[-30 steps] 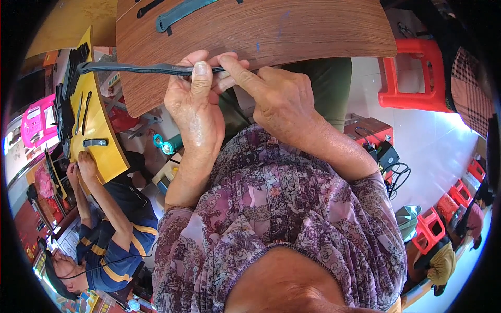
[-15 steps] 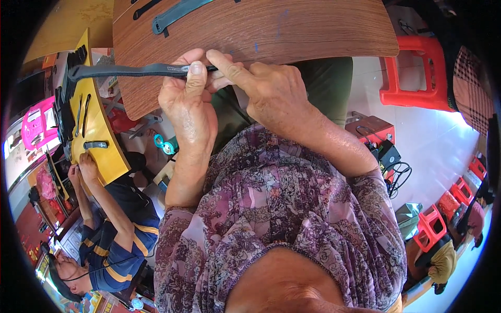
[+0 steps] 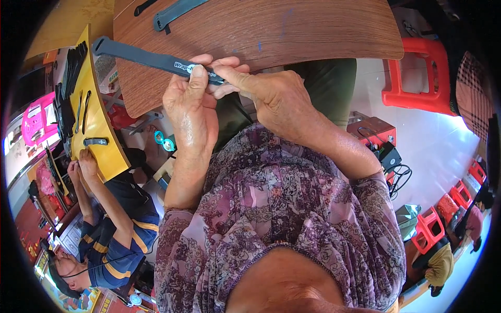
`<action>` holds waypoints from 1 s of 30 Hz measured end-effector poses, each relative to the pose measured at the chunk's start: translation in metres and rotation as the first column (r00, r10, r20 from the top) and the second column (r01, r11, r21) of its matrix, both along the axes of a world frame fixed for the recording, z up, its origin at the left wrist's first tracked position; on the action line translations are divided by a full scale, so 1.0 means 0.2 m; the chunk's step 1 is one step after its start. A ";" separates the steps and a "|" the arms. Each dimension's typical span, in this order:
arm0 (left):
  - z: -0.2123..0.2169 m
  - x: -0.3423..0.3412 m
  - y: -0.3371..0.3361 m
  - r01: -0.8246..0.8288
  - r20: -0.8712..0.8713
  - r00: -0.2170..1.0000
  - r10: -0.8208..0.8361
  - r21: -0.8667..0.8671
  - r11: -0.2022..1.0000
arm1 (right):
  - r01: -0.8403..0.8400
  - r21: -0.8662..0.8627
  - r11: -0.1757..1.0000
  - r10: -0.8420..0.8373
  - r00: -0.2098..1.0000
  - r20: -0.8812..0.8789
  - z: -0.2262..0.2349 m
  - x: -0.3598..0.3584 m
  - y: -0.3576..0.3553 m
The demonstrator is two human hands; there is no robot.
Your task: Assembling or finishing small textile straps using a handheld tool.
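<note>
A flat dark grey strap (image 3: 141, 57) with pale printing and a slot at its far-left tip is stretched between my hands, just over the near edge of the brown table. My left hand (image 3: 189, 104) pinches it, the thumb lying on the printed face and the fingers behind. At the strap's right end, my right hand (image 3: 282, 96) is closed with thumb and index finger; that end is partly hidden by the fingers. On the table lie another grey strap (image 3: 180, 13) with a slotted tip and a small black strap (image 3: 143, 7), both cut off by the upper edge of the view.
The wood-grain table (image 3: 313, 31) spans the top. To the left, a person works at a yellow table (image 3: 99, 125) with a pile of black straps (image 3: 65, 109). A red stool (image 3: 422, 78) stands right of my table; below it is a red box (image 3: 370, 130) with black cables.
The strap has turned, so its printed broad face now shows and its left end has swung away from me over the table. Both hands stay on it, having shifted slightly.
</note>
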State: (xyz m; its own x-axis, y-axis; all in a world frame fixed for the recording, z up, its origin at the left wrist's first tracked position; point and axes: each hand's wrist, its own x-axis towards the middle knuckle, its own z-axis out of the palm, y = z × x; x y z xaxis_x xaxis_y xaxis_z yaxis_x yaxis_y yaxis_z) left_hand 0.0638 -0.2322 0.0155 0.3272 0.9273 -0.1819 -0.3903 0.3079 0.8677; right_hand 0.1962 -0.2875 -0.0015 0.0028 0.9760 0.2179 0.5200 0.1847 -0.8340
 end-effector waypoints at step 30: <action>-0.13 0.03 -0.07 -0.149 -0.213 0.950 0.228 0.332 0.931 | 0.093 0.083 0.992 -0.120 0.904 0.411 -0.01 -0.04 0.01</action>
State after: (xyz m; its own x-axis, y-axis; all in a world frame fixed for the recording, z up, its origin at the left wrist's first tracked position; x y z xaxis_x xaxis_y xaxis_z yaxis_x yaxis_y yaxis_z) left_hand 0.0691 -0.2457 -0.0100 0.1232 0.9898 0.0713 -0.1789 -0.0485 0.9827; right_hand 0.1876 -0.2858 -0.0042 0.0025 0.9599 0.2803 0.8358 0.1519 -0.5276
